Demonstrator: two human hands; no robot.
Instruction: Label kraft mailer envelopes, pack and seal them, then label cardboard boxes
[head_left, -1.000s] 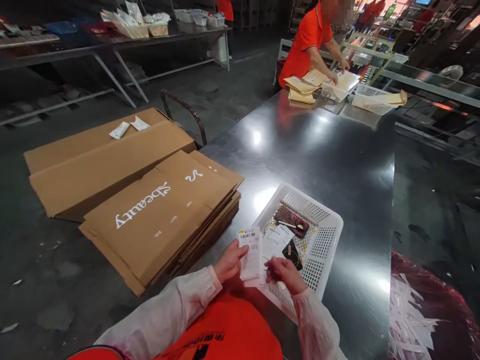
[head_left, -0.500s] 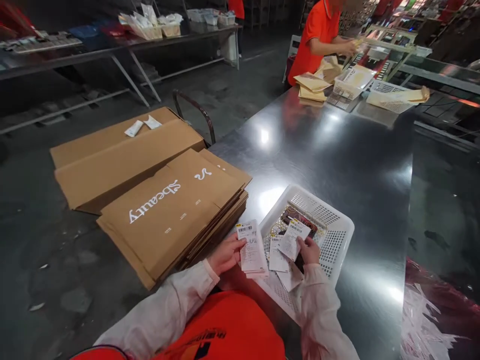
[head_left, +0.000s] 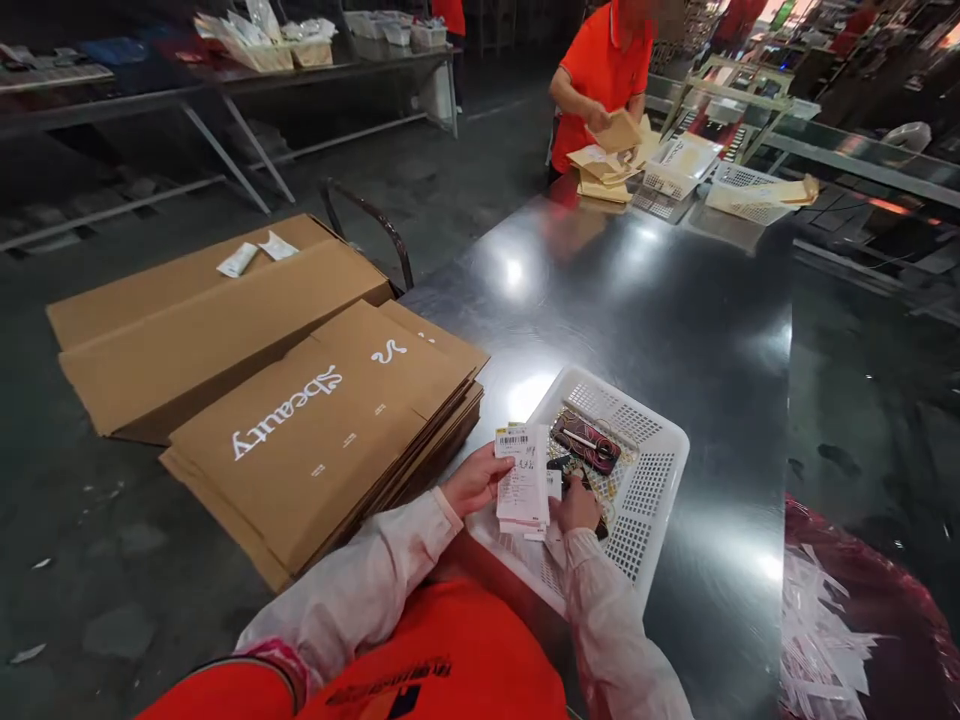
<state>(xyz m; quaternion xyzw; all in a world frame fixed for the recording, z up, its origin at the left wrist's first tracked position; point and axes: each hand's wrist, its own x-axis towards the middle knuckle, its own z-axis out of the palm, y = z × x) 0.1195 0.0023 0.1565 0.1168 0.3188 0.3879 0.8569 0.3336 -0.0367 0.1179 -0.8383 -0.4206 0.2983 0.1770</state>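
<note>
My left hand (head_left: 478,480) grips a stack of printed paper slips (head_left: 521,480) with barcodes, held upright over the near left side of a white perforated plastic basket (head_left: 664,490). Beside the stack, inside the basket, my right hand (head_left: 576,508) has its fingers curled at the edge of further paper slips (head_left: 554,484), which the stack partly hides. Beyond this hand lies a dark, patterned flat case (head_left: 592,440) with a white pen-like stick (head_left: 581,441) on top. Several thin rubber bands (head_left: 622,452) are scattered around it. A black object by my right fingers is mostly covered.
Flat brown cartons (head_left: 322,420) are stacked left of the basket, beside a large carton (head_left: 210,320) bearing two small white packets. Across the metal table (head_left: 600,300), a person in an orange shirt (head_left: 604,70) handles envelopes near white baskets (head_left: 675,165). Paper strips (head_left: 817,630) fill a red bag at right.
The slip stack in my left hand has shifted right. My right hand has moved left toward it, and the slip it held apart is no longer seen separately. The other person's hands moved to the envelopes.
</note>
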